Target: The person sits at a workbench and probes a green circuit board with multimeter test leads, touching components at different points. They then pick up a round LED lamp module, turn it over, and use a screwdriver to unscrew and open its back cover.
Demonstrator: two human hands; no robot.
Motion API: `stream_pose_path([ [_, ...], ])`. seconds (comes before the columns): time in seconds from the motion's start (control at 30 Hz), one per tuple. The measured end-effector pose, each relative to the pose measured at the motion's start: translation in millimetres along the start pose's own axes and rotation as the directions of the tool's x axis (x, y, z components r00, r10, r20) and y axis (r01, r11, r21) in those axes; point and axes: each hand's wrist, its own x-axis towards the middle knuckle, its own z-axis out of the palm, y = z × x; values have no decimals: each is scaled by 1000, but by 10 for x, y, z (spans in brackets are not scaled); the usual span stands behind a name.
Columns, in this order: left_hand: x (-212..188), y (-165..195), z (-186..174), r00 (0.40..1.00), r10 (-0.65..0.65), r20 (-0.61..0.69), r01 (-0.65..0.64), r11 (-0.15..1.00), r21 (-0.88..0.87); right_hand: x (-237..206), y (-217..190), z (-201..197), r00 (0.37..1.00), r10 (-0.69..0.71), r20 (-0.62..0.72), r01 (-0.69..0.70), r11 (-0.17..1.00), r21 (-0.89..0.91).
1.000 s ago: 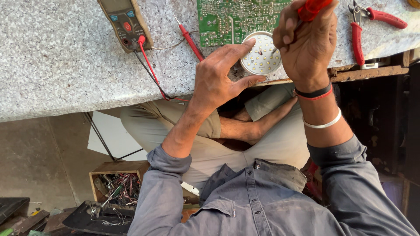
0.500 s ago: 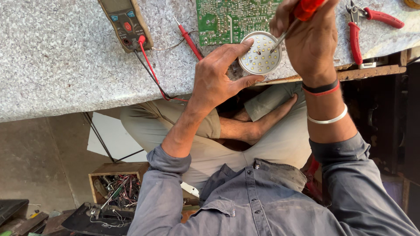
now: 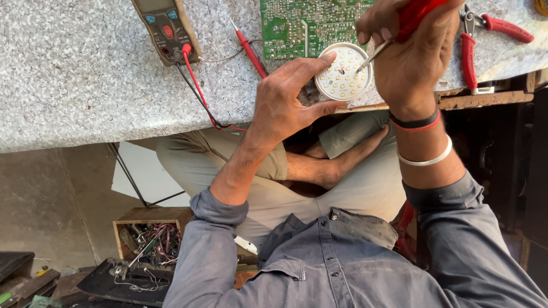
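Note:
A round white lamp disc (image 3: 342, 72) with several small yellow chips lies at the near edge of the speckled stone worktop (image 3: 85, 85). My left hand (image 3: 285, 100) grips its rim between forefinger and thumb. My right hand (image 3: 408, 54) is closed on a red-handled screwdriver (image 3: 416, 11). Its metal shaft slants down to the left, and the tip touches the disc near its middle.
A green circuit board (image 3: 297, 25) lies just behind the disc. A multimeter (image 3: 165, 25) with red and black leads and a red probe (image 3: 251, 48) sits to the left. Red-handled pliers (image 3: 485, 34) lie at the right. On the floor stands a wooden box of wires (image 3: 151, 236).
My right hand has shifted so the screwdriver tip now rests on the disc's middle. My left hand has stayed on the rim.

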Motion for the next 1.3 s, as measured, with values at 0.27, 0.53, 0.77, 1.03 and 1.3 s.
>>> stream_pose_path([
  [0.27, -3, 34, -17, 1000, -21, 8, 21, 1000, -6, 344, 167, -206, 938, 57, 343, -221, 859, 462],
  [0.53, -6, 23, -4, 1000, 4, -22, -4, 1000, 1, 115, 249, -195, 992, 122, -43, -80, 835, 544],
  [0.77, 1, 50, -11, 1000, -12, -10, 12, 1000, 1, 162, 108, -86, 995, 48, 82, -67, 967, 246],
  [1.03, -10, 65, -8, 1000, -5, -8, 5, 1000, 8, 282, 268, -230, 970, 168, 176, -238, 802, 548],
  [1.3, -4, 61, -21, 1000, -4, -17, 4, 1000, 6, 398, -30, -194, 914, -183, 361, 222, 973, -68],
])
